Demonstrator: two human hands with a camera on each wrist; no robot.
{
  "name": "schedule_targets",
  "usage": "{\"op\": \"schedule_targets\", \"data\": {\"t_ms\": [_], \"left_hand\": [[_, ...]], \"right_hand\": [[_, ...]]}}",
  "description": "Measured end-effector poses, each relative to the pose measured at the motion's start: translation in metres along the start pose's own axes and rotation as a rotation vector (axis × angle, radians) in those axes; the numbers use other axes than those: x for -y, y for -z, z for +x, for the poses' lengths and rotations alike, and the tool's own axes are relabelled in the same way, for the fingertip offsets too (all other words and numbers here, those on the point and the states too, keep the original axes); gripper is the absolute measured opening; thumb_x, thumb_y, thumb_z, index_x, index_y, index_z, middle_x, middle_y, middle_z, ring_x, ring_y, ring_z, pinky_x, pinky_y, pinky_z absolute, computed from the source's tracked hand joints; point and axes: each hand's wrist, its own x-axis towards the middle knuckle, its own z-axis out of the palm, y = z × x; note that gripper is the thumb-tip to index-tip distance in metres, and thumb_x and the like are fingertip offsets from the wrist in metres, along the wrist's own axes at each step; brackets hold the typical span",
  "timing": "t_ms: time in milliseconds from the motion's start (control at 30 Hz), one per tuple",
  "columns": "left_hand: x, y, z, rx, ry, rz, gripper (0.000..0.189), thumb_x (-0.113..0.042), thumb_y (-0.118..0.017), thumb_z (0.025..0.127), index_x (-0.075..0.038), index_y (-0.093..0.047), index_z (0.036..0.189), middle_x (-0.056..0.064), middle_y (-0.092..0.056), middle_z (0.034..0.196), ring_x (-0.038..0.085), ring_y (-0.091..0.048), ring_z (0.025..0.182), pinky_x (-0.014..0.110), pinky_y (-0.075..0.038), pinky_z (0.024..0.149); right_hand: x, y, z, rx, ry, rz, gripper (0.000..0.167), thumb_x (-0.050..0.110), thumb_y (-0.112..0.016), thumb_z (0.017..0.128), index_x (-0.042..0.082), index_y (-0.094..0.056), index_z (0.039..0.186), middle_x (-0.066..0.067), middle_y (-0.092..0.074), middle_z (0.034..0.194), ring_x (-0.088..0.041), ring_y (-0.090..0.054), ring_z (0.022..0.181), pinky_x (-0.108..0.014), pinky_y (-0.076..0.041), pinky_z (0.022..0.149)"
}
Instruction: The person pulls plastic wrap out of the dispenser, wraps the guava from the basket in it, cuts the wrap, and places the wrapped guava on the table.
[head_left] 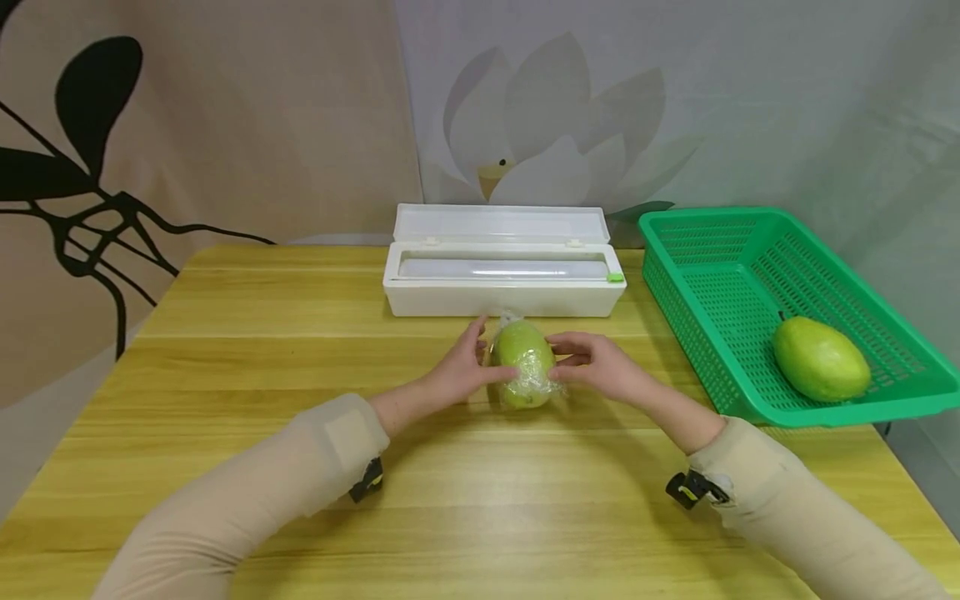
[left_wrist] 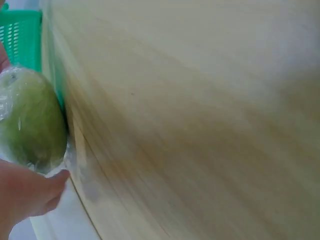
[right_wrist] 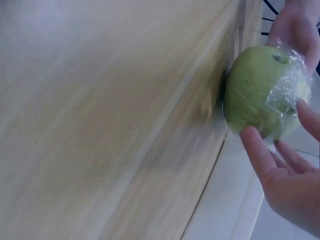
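Note:
A green pear (head_left: pixel 523 350) in clear plastic wrap sits between both hands near the middle of the table. The wrap looks bunched and shiny on the side facing me, with a loose tuft at the top. My left hand (head_left: pixel 467 365) holds the pear from the left, its thumb across the front. From the right, my right hand (head_left: pixel 597 363) grips it with curved fingers. In the right wrist view, the right fingertips (right_wrist: pixel 250 134) touch the lower side of the wrapped pear (right_wrist: pixel 262 90), and the left hand shows behind it.
Behind the pear stands a white wrap dispenser (head_left: pixel 502 298), lid up, with a roll (head_left: pixel 502 268) inside and a green slider (head_left: pixel 615 277) at its right end. A green basket (head_left: pixel 697 333) at the right holds another pear (head_left: pixel 821 358). A patterned cloth hangs behind the wooden table (head_left: pixel 480 517).

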Motion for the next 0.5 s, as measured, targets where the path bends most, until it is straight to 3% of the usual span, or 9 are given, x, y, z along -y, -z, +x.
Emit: {"op": "schedule_targets", "data": {"t_ms": [200,400,500], "left_hand": [[-0.003,-0.002,0.005,0.066,0.135,-0.093,0.104,-0.026,-0.073,0.08,-0.005,0.001,0.15,0.022,-0.026,0.15,0.035,-0.034,0.136,0.046,-0.03,0.112],[-0.004,0.0,0.011,0.159,0.15,-0.18,0.088,-0.017,-0.068,0.082,-0.001,-0.013,0.148,0.021,-0.027,0.149,0.034,-0.038,0.132,0.043,-0.038,0.108],[-0.004,0.002,0.012,0.188,0.151,-0.173,0.086,-0.017,-0.067,0.083,-0.001,-0.013,0.148,0.02,-0.026,0.15,0.033,-0.037,0.133,0.043,-0.037,0.109]], "right_hand": [[-0.002,0.007,0.003,0.059,-0.025,0.074,0.05,0.01,-0.063,0.088,-0.003,-0.047,0.133,-0.026,-0.049,0.134,-0.037,-0.056,0.115,-0.038,-0.053,0.091],[-0.004,0.01,0.006,0.075,-0.044,0.076,0.046,0.011,-0.062,0.087,-0.001,-0.05,0.13,-0.025,-0.053,0.13,-0.032,-0.06,0.109,-0.039,-0.052,0.09],[-0.003,0.011,0.007,0.077,-0.055,0.084,0.045,0.008,-0.061,0.087,-0.003,-0.049,0.129,-0.026,-0.052,0.128,-0.029,-0.061,0.105,-0.038,-0.053,0.089]]}}
